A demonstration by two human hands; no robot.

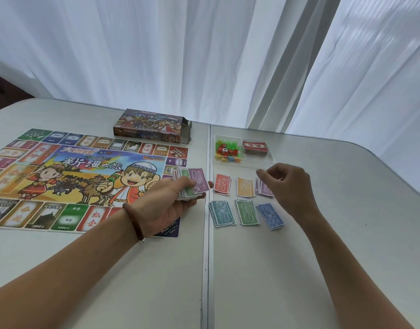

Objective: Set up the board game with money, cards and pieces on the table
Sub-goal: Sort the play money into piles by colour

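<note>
The left hand [178, 198] grips a stack of play money [192, 184], purple note on top, beside the board [61, 176]. To the right, the right hand [287, 186] hovers with fingers curled over the purple pile [266, 189]; whether it pinches a note is unclear. This looks like sorting money by colour, so the top purple note probably goes there next.

I am wearing a dark reddish-brown bracelet [133, 222] just behind my left hand [171, 200], a small silver bead [141, 241] hanging from it; both my forearms are showing bare.
</note>
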